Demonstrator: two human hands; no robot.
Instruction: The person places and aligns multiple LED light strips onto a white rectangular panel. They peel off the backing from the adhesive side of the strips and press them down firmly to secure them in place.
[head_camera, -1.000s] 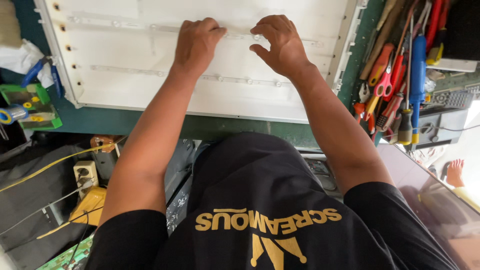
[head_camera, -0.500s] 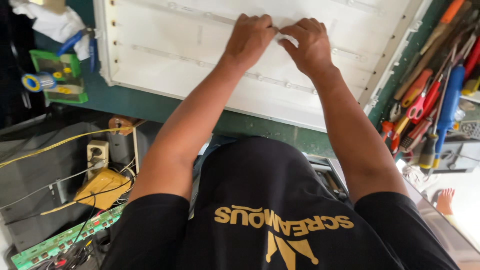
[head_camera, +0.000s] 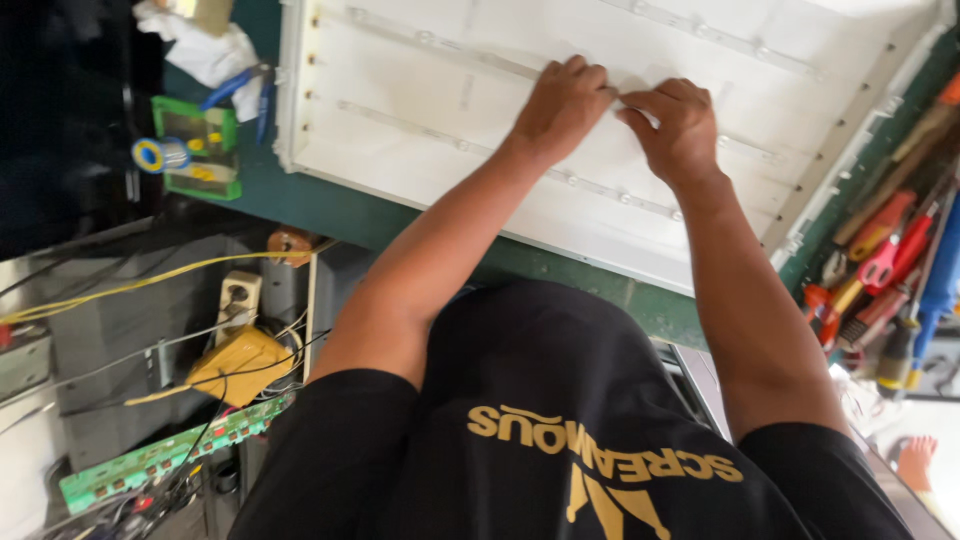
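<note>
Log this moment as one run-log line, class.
left hand: on strip | right hand: pinching strip | panel: flat on bench | tools: right

Bright, even daylight washes the white panel (head_camera: 480, 110) nearly to glare, the upper left corner falls into deep shadow, and slight motion blur softens the hands and the picture's edges.
</note>
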